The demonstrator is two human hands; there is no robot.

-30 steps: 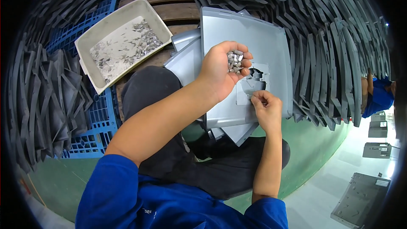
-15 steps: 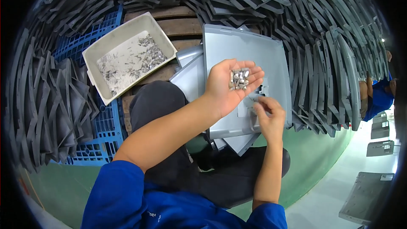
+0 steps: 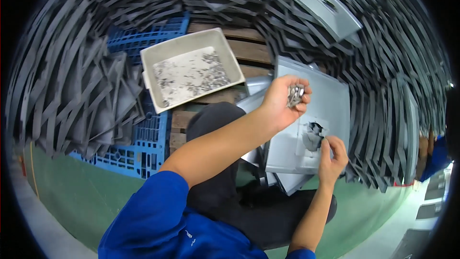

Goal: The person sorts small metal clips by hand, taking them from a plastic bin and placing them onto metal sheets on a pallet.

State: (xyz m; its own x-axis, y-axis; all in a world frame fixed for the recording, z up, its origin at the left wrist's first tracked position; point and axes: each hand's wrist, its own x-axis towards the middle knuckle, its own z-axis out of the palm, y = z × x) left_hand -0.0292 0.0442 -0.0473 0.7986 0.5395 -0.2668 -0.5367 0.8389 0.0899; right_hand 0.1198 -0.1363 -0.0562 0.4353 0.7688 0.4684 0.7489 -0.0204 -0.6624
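Seated person, blue sleeves, dark trousers, both forearms coming up from the lower edge. Right hand (image 3: 331, 156) is the nearer one to the work – fingertips pinched narrow at the edge of the dark cutout (image 3: 312, 132) in the grey panel (image 3: 306, 115) lying across the lap. Whether a small piece sits between those fingertips is too small to tell. The cutout lies just left of and above the right fingertips, touching or almost.

Left hand (image 3: 285, 100) is raised above the panel, palm up, fingers curled into a cup holding a heap of small metal clips (image 3: 294, 94). The clips sit just above the cutout and up-left of the right hand – near it, not touching. Panel's long axis runs roughly up-down in the view, tilted a little, top edge away from the body.

More grey panels are stacked under and beside the lap one. Beyond the left forearm, a beige tray (image 3: 191, 48) rests on a wooden pallet (image 3: 249, 50), with more loose metal bits scattered over its floor. Blue plastic pallet (image 3: 139, 148) to the left on the green floor (image 3: 72, 201). Dark grey frames (image 3: 62, 96) are piled in fans all around – left, top, right. Another grey panel lies on the pile at upper right. At far right someone else in blue (image 3: 433, 156), partly hidden.
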